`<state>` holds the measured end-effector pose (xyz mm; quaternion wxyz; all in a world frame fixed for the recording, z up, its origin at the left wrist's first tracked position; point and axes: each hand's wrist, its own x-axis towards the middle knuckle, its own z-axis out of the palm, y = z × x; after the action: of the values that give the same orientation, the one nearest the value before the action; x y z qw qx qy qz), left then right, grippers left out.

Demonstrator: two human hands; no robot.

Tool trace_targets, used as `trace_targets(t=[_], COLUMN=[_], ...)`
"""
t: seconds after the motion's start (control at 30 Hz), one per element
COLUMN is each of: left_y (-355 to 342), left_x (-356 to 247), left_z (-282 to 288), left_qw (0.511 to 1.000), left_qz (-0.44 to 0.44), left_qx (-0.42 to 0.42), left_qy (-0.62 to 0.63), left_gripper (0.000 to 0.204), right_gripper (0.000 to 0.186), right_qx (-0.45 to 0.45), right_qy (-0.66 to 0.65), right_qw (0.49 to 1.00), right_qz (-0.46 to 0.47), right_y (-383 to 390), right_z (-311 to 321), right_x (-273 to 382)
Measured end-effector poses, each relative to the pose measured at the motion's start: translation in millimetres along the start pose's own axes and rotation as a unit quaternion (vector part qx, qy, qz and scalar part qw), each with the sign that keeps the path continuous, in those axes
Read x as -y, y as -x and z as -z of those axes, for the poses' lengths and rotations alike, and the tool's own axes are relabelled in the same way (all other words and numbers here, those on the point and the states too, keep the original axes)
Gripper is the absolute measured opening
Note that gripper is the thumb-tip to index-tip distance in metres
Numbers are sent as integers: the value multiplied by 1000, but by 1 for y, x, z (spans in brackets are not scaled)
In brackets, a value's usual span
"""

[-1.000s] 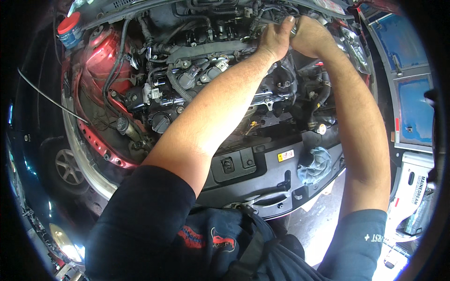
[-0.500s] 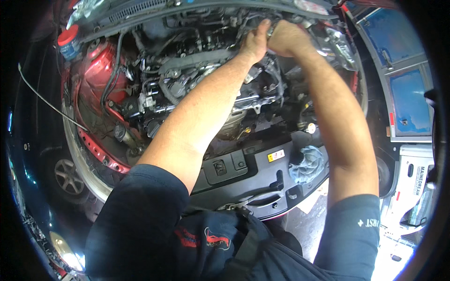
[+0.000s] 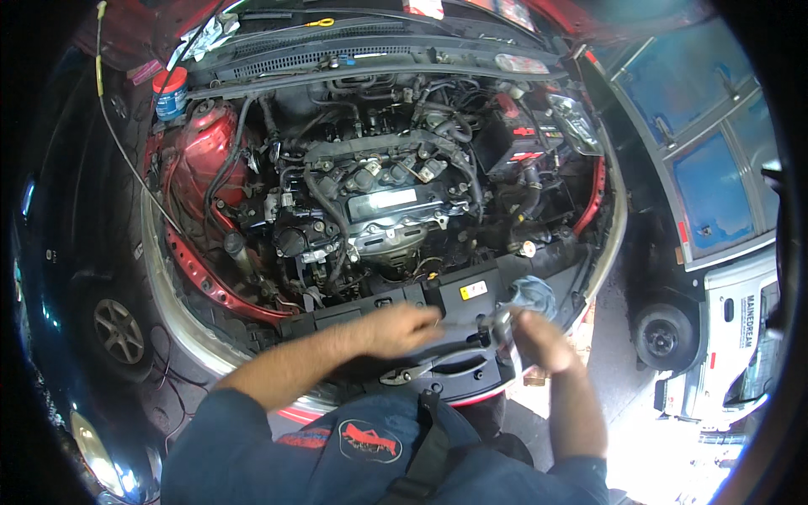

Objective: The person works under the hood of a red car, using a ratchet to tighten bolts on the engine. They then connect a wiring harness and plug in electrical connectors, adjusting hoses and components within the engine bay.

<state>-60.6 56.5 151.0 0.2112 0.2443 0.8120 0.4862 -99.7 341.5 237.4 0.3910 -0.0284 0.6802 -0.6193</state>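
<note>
Over the dark front panel (image 3: pixel 337 318) of the red car's engine bay, my left hand (image 3: pixel 404 328) has curled fingers, smeared by motion. A faint thin streak runs from it towards my right hand (image 3: pixel 543 341); what the left fingers hold cannot be made out. My right hand is closed around a silvery metal tool (image 3: pixel 506 338), whose exact kind is blurred. Just beyond that hand, a crumpled light-blue cloth (image 3: pixel 534 293) lies on the panel. The exposed engine (image 3: pixel 391 202) sits farther off, apart from both hands.
A red-lidded blue tub (image 3: pixel 171 97) stands at the far left edge of the bay. The battery (image 3: pixel 518 139) sits at the far right. A yellow-ringed dipstick (image 3: pixel 320 23) lies by the windshield. A hood prop rod (image 3: pixel 126 151) slants up on the left. Blue-paned doors (image 3: pixel 715 194) stand at right.
Both hands have come back from the far right of the engine bay to the front panel, and have moved apart. The silvery tool now shows in my right hand. The head view has shifted.
</note>
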Motion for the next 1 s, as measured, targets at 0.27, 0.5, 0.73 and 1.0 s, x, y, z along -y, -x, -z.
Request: trace_targets(t=[0.27,0.5,0.73,1.0], left_y=[65,30,-33,-97], left_x=[5,-55,-106,33], left_z=[-131,-145,-210,-124], left_qw=[992,975,994,906], left_qz=[13,42,-61,112], left_qx=[19,-64,-70,-381], left_qy=[125,207,-55,-148], left_gripper=[40,37,61,32], right_gripper=[40,38,41,23], right_qx=[-72,-206,-232,-203], right_qy=[-212,-339,-298,-188], right_qw=[974,918,925,957], right_qz=[-39,-19,-35,-91], right_y=[99,109,68,64], right_z=[-23,3,-4,147], right_x=[-132,-136,-169,-122])
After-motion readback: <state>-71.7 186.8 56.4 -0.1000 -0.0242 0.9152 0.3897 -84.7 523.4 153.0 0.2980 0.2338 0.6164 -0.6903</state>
